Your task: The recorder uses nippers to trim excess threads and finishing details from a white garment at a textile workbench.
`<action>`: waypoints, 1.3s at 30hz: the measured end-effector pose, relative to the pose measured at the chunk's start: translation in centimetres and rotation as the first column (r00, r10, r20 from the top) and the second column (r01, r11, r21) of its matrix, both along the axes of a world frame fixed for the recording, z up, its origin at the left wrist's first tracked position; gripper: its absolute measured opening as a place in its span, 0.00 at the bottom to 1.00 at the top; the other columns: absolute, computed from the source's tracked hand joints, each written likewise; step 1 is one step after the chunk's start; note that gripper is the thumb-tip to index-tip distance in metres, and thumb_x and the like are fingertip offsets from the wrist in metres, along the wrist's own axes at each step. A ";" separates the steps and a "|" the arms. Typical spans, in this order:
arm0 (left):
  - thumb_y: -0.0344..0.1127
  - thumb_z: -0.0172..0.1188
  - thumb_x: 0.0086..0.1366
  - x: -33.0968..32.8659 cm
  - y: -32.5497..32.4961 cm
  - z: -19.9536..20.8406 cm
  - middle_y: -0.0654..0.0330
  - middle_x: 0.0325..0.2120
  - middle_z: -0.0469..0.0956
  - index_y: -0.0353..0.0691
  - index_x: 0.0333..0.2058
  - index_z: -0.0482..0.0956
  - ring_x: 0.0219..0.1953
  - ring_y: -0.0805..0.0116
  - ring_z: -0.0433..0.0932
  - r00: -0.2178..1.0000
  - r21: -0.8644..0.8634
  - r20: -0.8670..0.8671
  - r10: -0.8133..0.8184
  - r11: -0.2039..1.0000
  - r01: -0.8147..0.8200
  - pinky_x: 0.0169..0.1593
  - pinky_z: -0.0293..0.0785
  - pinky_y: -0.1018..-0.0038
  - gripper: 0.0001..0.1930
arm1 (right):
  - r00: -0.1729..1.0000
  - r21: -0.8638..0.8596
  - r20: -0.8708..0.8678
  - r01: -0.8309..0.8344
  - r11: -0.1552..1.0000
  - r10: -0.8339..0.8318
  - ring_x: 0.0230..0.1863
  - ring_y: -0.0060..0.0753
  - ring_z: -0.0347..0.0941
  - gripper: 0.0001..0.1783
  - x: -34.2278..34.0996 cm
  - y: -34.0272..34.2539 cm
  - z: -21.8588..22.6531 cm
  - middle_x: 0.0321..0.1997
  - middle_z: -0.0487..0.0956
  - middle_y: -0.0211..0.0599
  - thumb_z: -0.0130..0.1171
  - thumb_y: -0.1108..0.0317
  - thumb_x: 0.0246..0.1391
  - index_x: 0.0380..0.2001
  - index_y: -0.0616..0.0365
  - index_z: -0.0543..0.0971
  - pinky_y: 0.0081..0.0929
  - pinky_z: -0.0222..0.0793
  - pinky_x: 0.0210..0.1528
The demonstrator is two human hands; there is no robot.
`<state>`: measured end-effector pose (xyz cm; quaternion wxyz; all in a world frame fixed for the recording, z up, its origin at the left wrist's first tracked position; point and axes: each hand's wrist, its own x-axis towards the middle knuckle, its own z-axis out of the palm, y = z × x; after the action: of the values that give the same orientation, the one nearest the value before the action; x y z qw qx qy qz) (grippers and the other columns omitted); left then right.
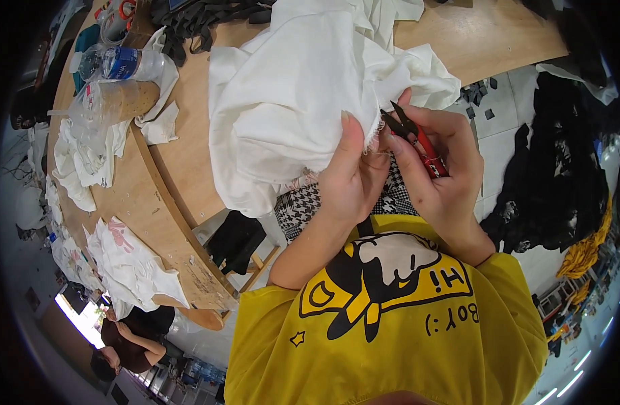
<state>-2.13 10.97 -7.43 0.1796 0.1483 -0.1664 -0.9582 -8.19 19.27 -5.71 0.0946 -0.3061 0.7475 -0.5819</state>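
Observation:
A large piece of white fabric is spread in folds over the wooden table, its near edge frayed with loose threads. My left hand pinches that frayed edge between thumb and fingers. In my right hand lies a pair of thread snips with red handles and dark blades. The blades point up and to the left, standing a little apart close beside the frayed edge. My right fingertips also meet at the fabric's edge, but whether they grip it I cannot tell.
On the wooden table at the left stand a water bottle and a plastic cup. White cloth pieces lie nearer. Dark strips are heaped at the back. Black fabric covers floor at right. A person is at lower left.

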 end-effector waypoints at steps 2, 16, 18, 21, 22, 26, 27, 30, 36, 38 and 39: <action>0.50 0.28 0.62 -0.2 0.4 0.1 0.47 0.50 0.58 0.35 0.35 0.65 0.52 0.65 0.60 0.998 -0.074 0.060 -0.005 0.997 0.010 0.54 0.55 0.70 0.23 | 0.989 -0.077 0.145 -0.019 0.997 0.030 0.27 0.24 0.72 0.14 0.1 0.0 0.0 0.31 0.72 0.36 0.54 0.77 0.42 0.36 0.62 0.66 0.14 0.66 0.25; 0.55 0.35 0.59 0.4 0.5 -1.4 0.58 0.40 0.69 0.29 0.50 0.56 0.24 0.80 0.65 0.959 -0.550 0.219 0.180 0.835 -0.031 0.31 0.59 0.87 0.33 | -0.188 -0.546 0.800 0.164 0.821 0.570 0.12 0.21 0.57 0.13 -1.3 1.4 0.4 0.29 0.70 0.42 0.33 0.61 0.56 0.41 0.53 0.60 0.14 0.50 0.11; 0.55 0.36 0.59 0.9 0.1 -1.6 0.58 0.40 0.70 0.28 0.49 0.58 0.19 0.83 0.61 0.974 -0.584 0.214 0.072 0.809 0.068 0.31 0.57 0.88 0.32 | -0.065 -0.504 0.857 0.112 0.857 0.512 0.11 0.20 0.56 0.11 -1.0 1.2 0.5 0.27 0.70 0.41 0.34 0.62 0.56 0.40 0.52 0.60 0.13 0.49 0.12; 0.55 0.37 0.59 1.1 -0.1 -1.5 0.60 0.38 0.71 0.27 0.49 0.58 0.17 0.85 0.59 0.978 -0.560 0.207 0.028 0.823 0.095 0.30 0.56 0.88 0.33 | 0.119 -0.425 0.901 0.056 0.904 0.416 0.11 0.18 0.55 0.09 -0.5 0.8 0.9 0.24 0.70 0.40 0.36 0.64 0.55 0.40 0.51 0.60 0.12 0.47 0.13; 0.55 0.37 0.59 1.0 -0.1 -1.5 0.60 0.38 0.71 0.27 0.49 0.58 0.17 0.85 0.59 0.978 -0.559 0.207 0.027 0.824 0.096 0.30 0.56 0.88 0.33 | 0.176 -0.395 0.908 0.050 0.918 0.381 0.12 0.18 0.55 0.09 -0.5 0.7 0.9 0.23 0.70 0.39 0.37 0.66 0.55 0.40 0.51 0.60 0.12 0.47 0.13; 0.54 0.37 0.59 0.8 0.1 -1.4 0.60 0.33 0.72 0.27 0.50 0.56 0.15 0.85 0.57 0.980 -0.557 0.177 0.092 0.830 0.022 0.33 0.58 0.89 0.33 | 0.175 -0.393 0.908 0.038 0.919 0.381 0.12 0.18 0.56 0.10 -0.2 0.7 1.1 0.23 0.70 0.38 0.38 0.66 0.55 0.41 0.52 0.59 0.12 0.48 0.14; 0.53 0.37 0.59 0.7 0.1 -1.4 0.59 0.34 0.72 0.26 0.50 0.55 0.15 0.86 0.57 0.979 -0.565 0.162 0.125 0.825 -0.012 0.34 0.58 0.89 0.33 | 0.168 -0.393 0.909 0.042 0.919 0.381 0.12 0.18 0.56 0.10 -0.2 0.8 1.3 0.23 0.70 0.39 0.38 0.66 0.55 0.41 0.52 0.59 0.12 0.48 0.14; 0.53 0.37 0.59 1.2 -0.2 -1.7 0.57 0.39 0.70 0.27 0.51 0.54 0.16 0.86 0.58 0.987 -0.578 0.149 0.054 0.815 0.043 0.36 0.58 0.89 0.33 | 0.255 -0.381 0.896 0.021 0.925 0.363 0.13 0.17 0.57 0.11 0.2 0.8 1.5 0.25 0.71 0.38 0.38 0.65 0.55 0.41 0.53 0.59 0.11 0.50 0.15; 0.54 0.37 0.59 1.5 -0.5 -1.4 0.53 0.46 0.64 0.29 0.51 0.55 0.20 0.84 0.57 0.987 -0.472 0.156 0.037 0.880 0.042 0.36 0.57 0.87 0.32 | 0.631 -0.302 0.715 -0.113 0.947 0.303 0.18 0.13 0.58 0.13 1.1 0.9 0.9 0.29 0.72 0.35 0.36 0.64 0.56 0.42 0.57 0.58 0.08 0.52 0.20; 0.54 0.38 0.59 1.5 -0.4 -1.4 0.55 0.42 0.66 0.29 0.50 0.56 0.20 0.83 0.56 0.986 -0.459 0.157 0.049 0.888 0.029 0.37 0.56 0.86 0.32 | 0.659 -0.275 0.688 -0.152 0.949 0.305 0.19 0.12 0.58 0.13 1.0 0.8 0.7 0.29 0.72 0.34 0.36 0.64 0.56 0.42 0.58 0.58 0.07 0.52 0.21; 0.53 0.38 0.58 1.5 -0.4 -1.4 0.56 0.38 0.68 0.29 0.50 0.56 0.20 0.81 0.56 0.986 -0.446 0.157 0.059 0.895 0.018 0.38 0.56 0.86 0.32 | 0.658 -0.273 0.688 -0.159 0.949 0.308 0.19 0.11 0.58 0.13 0.9 0.8 0.7 0.29 0.72 0.33 0.36 0.65 0.56 0.42 0.58 0.59 0.07 0.52 0.21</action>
<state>-0.68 10.61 -8.82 0.2044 0.1843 -0.3941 -0.8769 -7.27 20.12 -5.02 0.4254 -0.1537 0.5451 -0.7059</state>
